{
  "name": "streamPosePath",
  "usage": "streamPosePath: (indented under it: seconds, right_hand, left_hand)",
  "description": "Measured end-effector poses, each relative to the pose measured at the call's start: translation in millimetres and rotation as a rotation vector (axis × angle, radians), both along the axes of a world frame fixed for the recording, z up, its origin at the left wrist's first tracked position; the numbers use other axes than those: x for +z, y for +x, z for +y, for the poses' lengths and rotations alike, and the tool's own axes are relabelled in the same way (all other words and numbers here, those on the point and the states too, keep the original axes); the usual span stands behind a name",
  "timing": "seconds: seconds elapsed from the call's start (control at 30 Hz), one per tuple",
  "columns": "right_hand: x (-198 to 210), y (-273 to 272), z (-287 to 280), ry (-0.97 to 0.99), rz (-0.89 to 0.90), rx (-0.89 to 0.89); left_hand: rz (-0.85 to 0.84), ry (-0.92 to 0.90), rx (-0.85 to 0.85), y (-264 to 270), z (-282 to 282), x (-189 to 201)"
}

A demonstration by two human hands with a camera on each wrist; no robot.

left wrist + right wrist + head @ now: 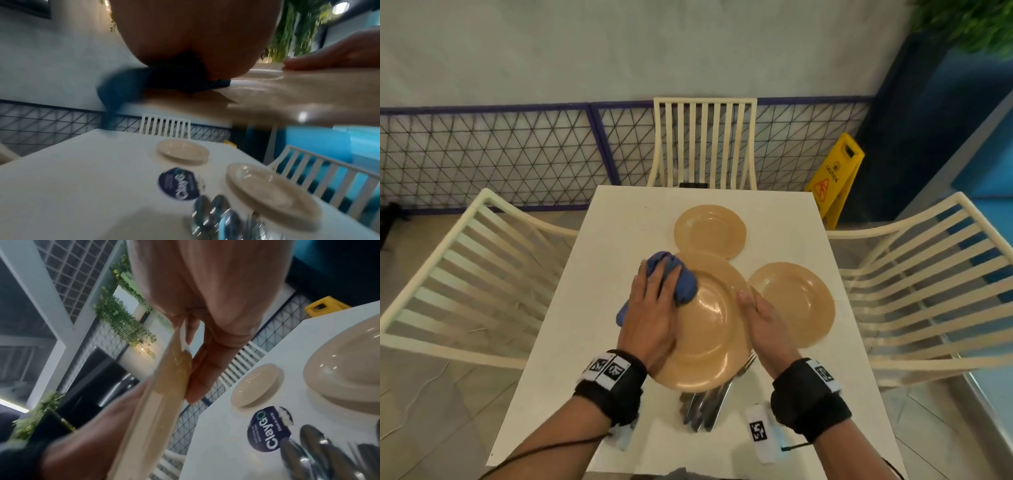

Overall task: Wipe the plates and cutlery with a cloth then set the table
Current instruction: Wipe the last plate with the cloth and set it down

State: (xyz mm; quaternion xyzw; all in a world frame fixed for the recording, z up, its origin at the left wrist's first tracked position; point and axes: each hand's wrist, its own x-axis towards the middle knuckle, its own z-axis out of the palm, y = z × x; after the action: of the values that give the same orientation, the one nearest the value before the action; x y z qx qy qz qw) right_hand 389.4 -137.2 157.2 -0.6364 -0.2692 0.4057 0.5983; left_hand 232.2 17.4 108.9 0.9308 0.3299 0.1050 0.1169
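I hold a beige plate (709,329) raised over the near part of the white table (619,240). My left hand (657,284) grips a bunched blue cloth (683,286) and presses it on the plate's left rim. My right hand (748,303) pinches the right rim, thumb on top, fingers (197,379) underneath. In the left wrist view the cloth (123,87) hangs over the plate's edge (287,100). Two more beige plates lie on the table, one far (710,230) and one to the right (796,301). Steel cutlery (705,404) lies below the held plate, partly hidden by it.
Cream slatted chairs stand at the left (465,274), far (705,144) and right (928,291) sides of the table. A yellow caution sign (835,178) stands on the floor at the back right, near a mesh fence (500,154). A round dark sticker (179,184) marks the tabletop.
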Motion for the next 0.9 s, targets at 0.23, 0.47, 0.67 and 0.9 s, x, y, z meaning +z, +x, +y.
streamPosePath:
  seconds: [0.23, 0.47, 0.67, 0.9]
  right_hand:
    - [2, 9, 15, 0.029, 0.020, -0.189]
    - [2, -1, -12, -0.010, -0.038, -0.100]
    - [6, -18, 6, 0.077, -0.070, -0.128]
    - [5, 24, -20, 0.009, -0.063, -0.207]
  left_hand:
    - [-0.158, -0.072, -0.246, 25, -85, 14]
    - [0.090, -0.037, -0.017, -22, -25, -4]
    - [-0.291, -0.041, -0.154, 48, -67, 39]
    - [0.057, 0.009, -0.348, -26, -62, -9]
